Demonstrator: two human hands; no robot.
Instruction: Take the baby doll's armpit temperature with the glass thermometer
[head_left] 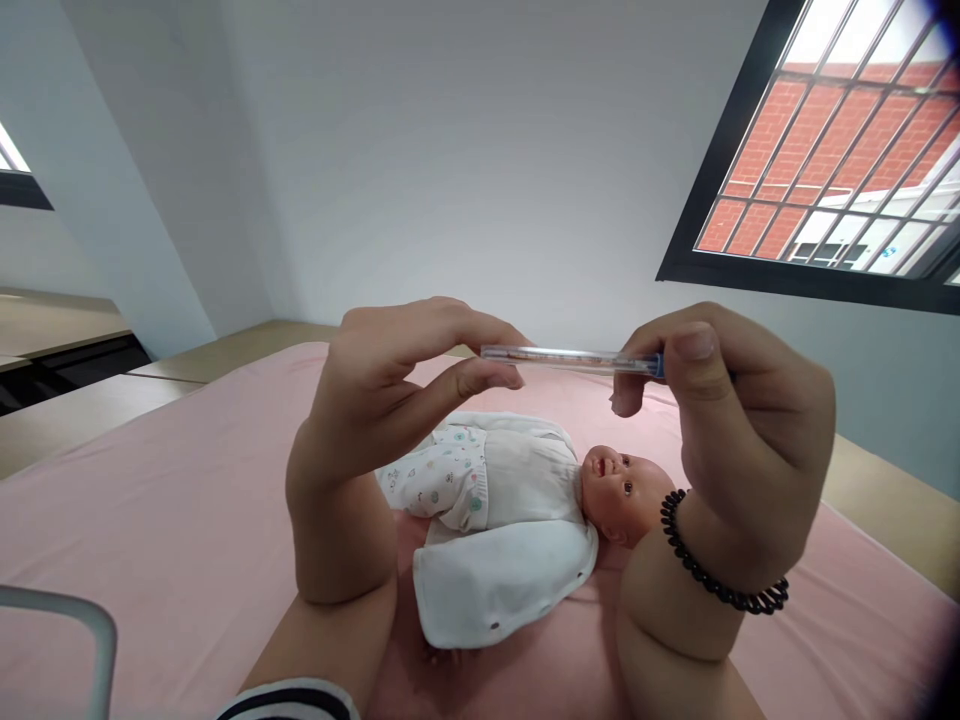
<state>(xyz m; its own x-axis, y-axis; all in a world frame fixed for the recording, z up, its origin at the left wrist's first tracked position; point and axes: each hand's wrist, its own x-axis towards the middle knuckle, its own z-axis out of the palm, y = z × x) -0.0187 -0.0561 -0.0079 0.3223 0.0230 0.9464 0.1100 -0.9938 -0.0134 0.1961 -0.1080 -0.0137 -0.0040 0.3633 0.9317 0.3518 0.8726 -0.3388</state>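
A thermometer (562, 359) in a slim clear tube with a blue end lies level between my hands, at about eye height. My left hand (382, 385) pinches its clear left end between thumb and fingers. At the blue right end, my right hand (739, 400) grips with thumb and bent fingers. Below and behind my hands a baby doll (626, 485) lies on its back, head to the right. It wears a white jacket (502, 575), spread open on the near side, and patterned white trousers (450, 475). My forearms hide part of the doll.
Under the doll a pink sheet (172, 480) covers the wide surface. A white metal rail (97, 630) rises at the lower left. Pale wooden tabletops (60, 425) stand at the left, against the wall (465, 170). A barred window (832, 160) is at upper right.
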